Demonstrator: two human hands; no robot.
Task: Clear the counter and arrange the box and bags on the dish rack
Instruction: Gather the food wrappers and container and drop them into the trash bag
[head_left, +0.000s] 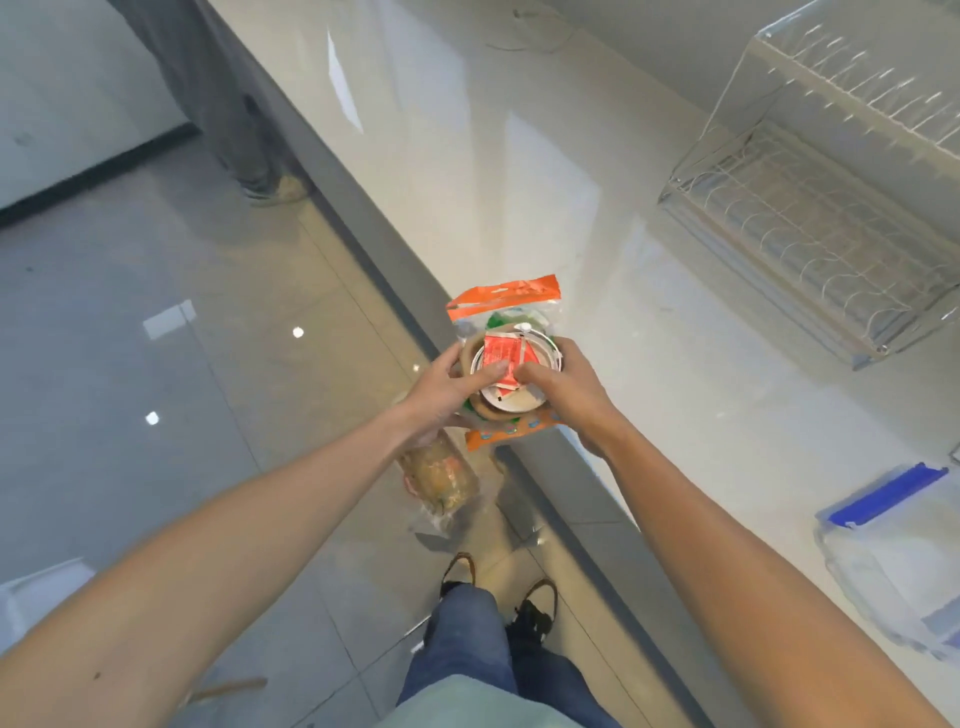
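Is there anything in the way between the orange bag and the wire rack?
No. Both hands hold the orange bag at the counter's edge; only bare counter lies between it and the dish rack.

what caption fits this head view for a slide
Both hands, left and right, hold an orange bag over the counter edge, dish rack beyond.

The clear box (893, 561) and dish rack (810, 218) run off the right edge; the second bag (441, 478) under the left hand (447, 387) is blurred.
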